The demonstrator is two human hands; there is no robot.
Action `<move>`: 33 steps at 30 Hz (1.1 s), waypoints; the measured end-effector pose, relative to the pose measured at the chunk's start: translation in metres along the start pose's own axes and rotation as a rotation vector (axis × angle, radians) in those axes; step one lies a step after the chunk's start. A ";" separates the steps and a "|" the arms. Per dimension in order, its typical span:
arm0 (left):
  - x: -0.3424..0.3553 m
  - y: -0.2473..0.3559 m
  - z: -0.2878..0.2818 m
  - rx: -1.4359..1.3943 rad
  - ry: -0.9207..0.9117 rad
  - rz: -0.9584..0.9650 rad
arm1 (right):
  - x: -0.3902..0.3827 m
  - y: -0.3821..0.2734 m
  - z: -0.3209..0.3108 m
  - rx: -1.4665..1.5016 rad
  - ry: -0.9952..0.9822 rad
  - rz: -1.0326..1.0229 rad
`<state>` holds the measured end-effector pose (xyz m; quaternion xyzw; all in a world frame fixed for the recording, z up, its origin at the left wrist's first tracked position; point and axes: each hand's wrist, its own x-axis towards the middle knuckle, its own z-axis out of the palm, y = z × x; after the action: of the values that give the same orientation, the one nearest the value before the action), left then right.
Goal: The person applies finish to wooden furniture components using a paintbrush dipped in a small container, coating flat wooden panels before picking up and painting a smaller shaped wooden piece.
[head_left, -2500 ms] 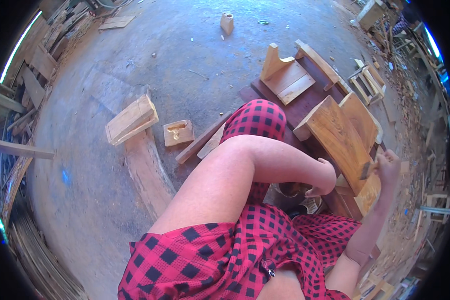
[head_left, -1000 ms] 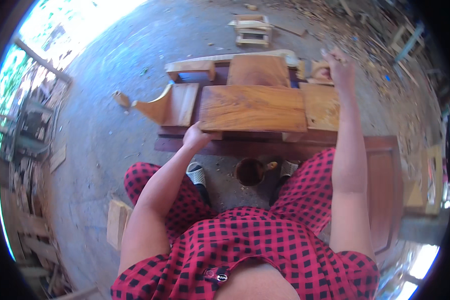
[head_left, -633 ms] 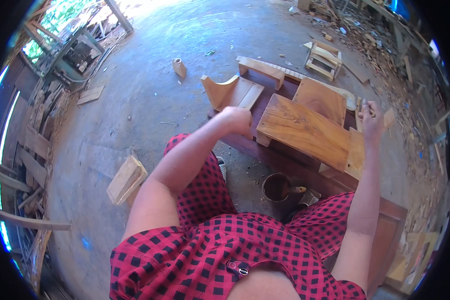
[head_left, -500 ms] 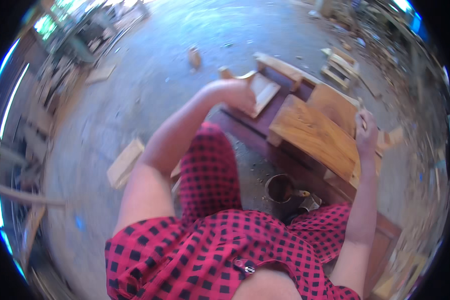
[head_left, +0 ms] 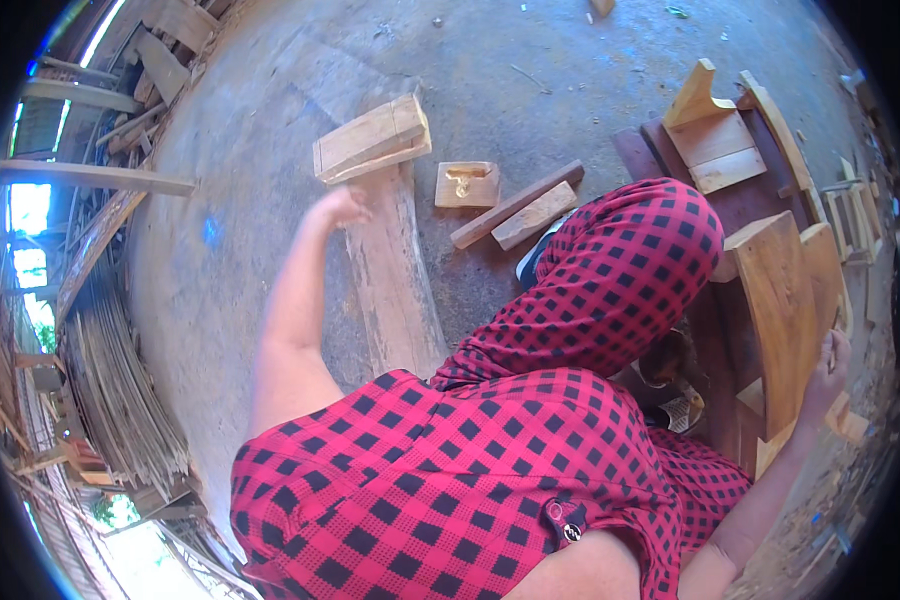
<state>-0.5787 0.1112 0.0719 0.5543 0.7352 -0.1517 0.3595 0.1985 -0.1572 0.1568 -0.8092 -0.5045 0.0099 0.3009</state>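
My left hand, slightly blurred with loosely bent fingers, is empty just below a split pale wood block, over a long rough plank. Right of the block lie a small hollowed wood block and two short battens. At far right my right hand is closed beside the edge of glossy orange-brown boards, around something too small to make out. Behind them a pale curved bracket piece rests on a dark red wooden panel. My checked trouser leg hides part of the panel.
Stacked timber strips and loose boards line the left wall, with a beam jutting inward. A small wooden frame stands beyond the pieces on the right, among scrap. The concrete floor carries scattered chips.
My view has swung leftward. My left hand has left the furniture pieces and moved out toward the split block and plank. My right hand remains by the orange-brown boards.
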 end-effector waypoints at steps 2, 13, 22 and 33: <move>0.001 -0.029 0.055 0.083 -0.042 -0.055 | 0.001 -0.009 0.003 -0.014 -0.028 -0.014; -0.050 0.021 0.230 0.078 0.260 0.091 | 0.005 -0.035 0.015 -0.019 0.025 -0.033; 0.025 0.154 0.206 0.212 0.228 0.310 | -0.018 -0.032 -0.016 -0.121 0.076 -0.053; 0.044 0.147 0.226 0.280 0.359 0.361 | -0.028 -0.021 -0.009 -0.202 -0.013 -0.041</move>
<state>-0.3674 0.0513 -0.0900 0.7384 0.6484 -0.0847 0.1650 0.1704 -0.1774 0.1664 -0.8248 -0.5214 -0.0420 0.2147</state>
